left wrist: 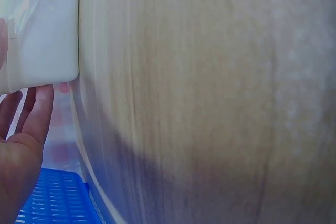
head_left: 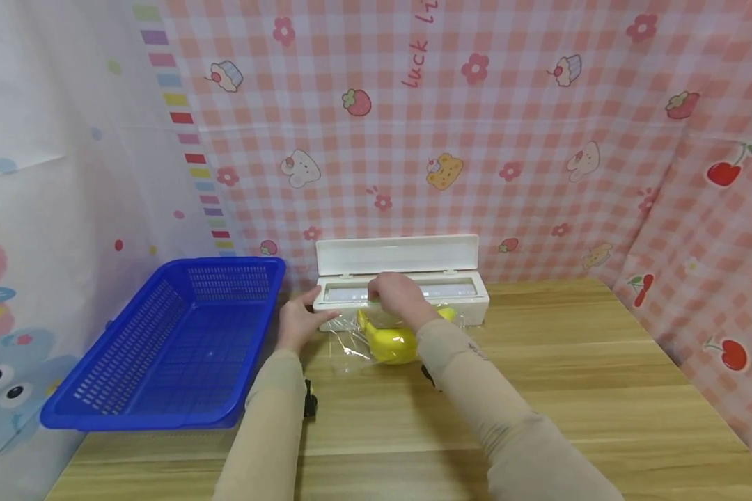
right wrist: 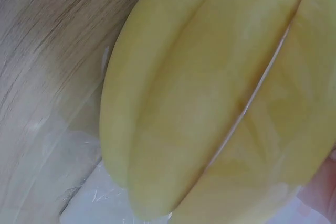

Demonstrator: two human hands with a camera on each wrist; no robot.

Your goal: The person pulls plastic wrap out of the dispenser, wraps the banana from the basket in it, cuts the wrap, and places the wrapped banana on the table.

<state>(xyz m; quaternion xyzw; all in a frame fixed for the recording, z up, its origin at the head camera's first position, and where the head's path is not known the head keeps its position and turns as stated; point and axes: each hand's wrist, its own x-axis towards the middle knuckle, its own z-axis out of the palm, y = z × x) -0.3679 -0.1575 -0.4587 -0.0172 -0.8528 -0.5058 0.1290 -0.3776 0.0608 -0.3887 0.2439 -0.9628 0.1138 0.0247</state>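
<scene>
A white cling film box stands on the table with its lid raised and a pale roll inside. My left hand holds its left end, thumb in front and fingers round the side; the left wrist view shows the box corner beside those fingers. My right hand is over the box's opening with curled fingers; whether they pinch anything is hidden. Yellow bananas lie against the box front, under my right wrist, with clear film over them. Bananas fill the right wrist view.
A blue plastic basket stands on the left, close to my left forearm. Behind the box hangs a pink checked cloth. Wooden tabletop extends to the right and in front.
</scene>
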